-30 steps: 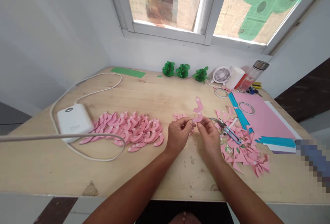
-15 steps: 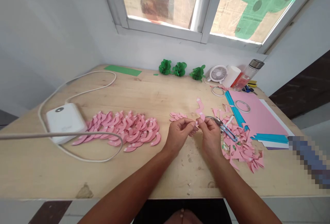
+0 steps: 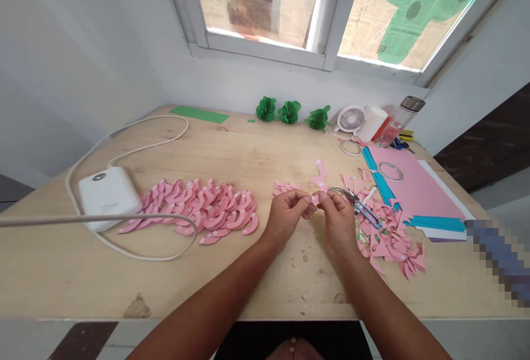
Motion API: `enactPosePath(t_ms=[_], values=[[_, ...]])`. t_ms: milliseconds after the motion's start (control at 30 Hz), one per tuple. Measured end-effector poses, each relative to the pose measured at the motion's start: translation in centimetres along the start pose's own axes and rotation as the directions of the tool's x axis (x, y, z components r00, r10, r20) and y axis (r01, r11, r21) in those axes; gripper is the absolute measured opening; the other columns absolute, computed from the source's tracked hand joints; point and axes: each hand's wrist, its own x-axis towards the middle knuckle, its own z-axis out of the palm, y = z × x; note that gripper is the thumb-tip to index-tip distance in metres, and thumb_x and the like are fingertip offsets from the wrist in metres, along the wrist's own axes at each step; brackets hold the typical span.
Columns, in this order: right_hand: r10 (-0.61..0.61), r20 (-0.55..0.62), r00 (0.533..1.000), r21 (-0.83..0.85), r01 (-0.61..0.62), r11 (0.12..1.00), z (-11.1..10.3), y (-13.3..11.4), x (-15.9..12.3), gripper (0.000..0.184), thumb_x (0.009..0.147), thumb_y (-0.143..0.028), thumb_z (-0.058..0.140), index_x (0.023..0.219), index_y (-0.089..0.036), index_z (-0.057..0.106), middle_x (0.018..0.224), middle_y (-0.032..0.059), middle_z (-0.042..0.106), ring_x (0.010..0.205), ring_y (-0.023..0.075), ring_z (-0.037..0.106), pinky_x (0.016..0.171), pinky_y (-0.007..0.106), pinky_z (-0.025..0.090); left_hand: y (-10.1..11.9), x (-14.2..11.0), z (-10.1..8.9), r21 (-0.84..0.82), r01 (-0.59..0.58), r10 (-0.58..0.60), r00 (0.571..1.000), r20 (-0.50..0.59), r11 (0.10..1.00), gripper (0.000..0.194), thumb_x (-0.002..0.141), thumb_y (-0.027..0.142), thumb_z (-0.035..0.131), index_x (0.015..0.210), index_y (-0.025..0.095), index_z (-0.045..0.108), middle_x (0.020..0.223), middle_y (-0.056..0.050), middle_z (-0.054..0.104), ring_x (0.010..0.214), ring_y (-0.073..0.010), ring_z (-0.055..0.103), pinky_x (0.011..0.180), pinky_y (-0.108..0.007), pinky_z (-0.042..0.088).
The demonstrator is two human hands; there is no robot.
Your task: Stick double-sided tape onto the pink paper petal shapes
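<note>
Between both hands is a wavy pink paper strip (image 3: 319, 171) with pale patches, its free end pointing away from me. My left hand (image 3: 289, 213) pinches its near end between thumb and fingers. Closed on the same strip from the other side is my right hand (image 3: 338, 216). Just beyond my left hand lies a small group of pink paper pieces (image 3: 285, 186). A large heap of curved pink paper pieces (image 3: 215, 208) spreads to the left. Scissors (image 3: 366, 212) rest beside my right hand on pink paper scraps (image 3: 391, 247).
A white power bank (image 3: 108, 197) with a looping cable sits at left. Along the back stand green paper balls (image 3: 289, 112), a small fan (image 3: 351, 120) and a glass bottle (image 3: 401, 122). Pink paper sheets (image 3: 426, 189) with a tape roll (image 3: 390, 171) lie at right.
The strip has turned slightly in my fingers, and my grip has shifted along it toward its near end. The whole view has moved a little; the piles look unchanged.
</note>
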Motion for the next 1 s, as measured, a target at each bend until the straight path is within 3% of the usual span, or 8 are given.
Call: enactPosePath(t_ms=[233, 533, 800, 1000], values=[[-0.011, -0.008, 1.000, -0.083, 0.011, 0.997, 0.10, -0.34, -0.21, 0.017, 0.072, -0.033, 0.059, 0.067, -0.017, 0.060, 0.060, -0.0018, 0.054, 0.060, 0.0121, 0.047, 0.060, 0.024, 0.038, -0.03, -0.08, 0.06, 0.076, -0.047, 0.047, 0.999, -0.005, 0.996, 0.020, 0.069, 0.030, 0.063, 0.060, 0.013, 0.060, 0.053, -0.001, 0.058, 0.049, -0.0090, 0.050, 0.050, -0.021, 0.043], [0.024, 0.110, 0.994, 0.086, -0.034, 0.996, -0.43, -0.21, 0.16, 0.018, 0.074, -0.031, 0.059, 0.062, -0.017, 0.059, 0.056, -0.0033, 0.049, 0.055, 0.0104, 0.043, 0.056, 0.024, 0.034, 0.10, -0.05, -0.40, 0.041, -0.139, 0.132, 0.982, 0.135, 0.989, 0.019, 0.074, 0.028, 0.058, 0.062, 0.014, 0.059, 0.056, -0.001, 0.058, 0.055, -0.0102, 0.052, 0.056, -0.023, 0.043], [0.024, -0.003, 1.000, 0.021, -0.024, 0.999, -0.84, 0.04, 0.74, 0.020, 0.066, -0.035, 0.066, 0.063, -0.017, 0.059, 0.059, -0.0024, 0.052, 0.058, 0.0113, 0.044, 0.058, 0.024, 0.036, 0.01, 0.07, -0.35, 0.056, -0.103, 0.101, 0.994, 0.042, 0.993, 0.018, 0.074, 0.031, 0.056, 0.069, 0.014, 0.059, 0.059, -0.001, 0.059, 0.056, -0.0111, 0.053, 0.054, -0.022, 0.043], [-0.049, -0.014, 0.999, -0.070, 0.048, 0.996, -0.70, -0.25, 0.46, 0.021, 0.068, -0.036, 0.065, 0.064, -0.017, 0.058, 0.058, -0.0026, 0.051, 0.057, 0.0112, 0.045, 0.055, 0.023, 0.036, -0.07, -0.47, -0.10, 0.196, -0.224, 0.219, 0.975, 0.044, 0.955, 0.022, 0.072, 0.027, 0.060, 0.091, 0.017, 0.058, 0.076, -0.002, 0.060, 0.068, -0.0123, 0.056, 0.062, -0.024, 0.047]])
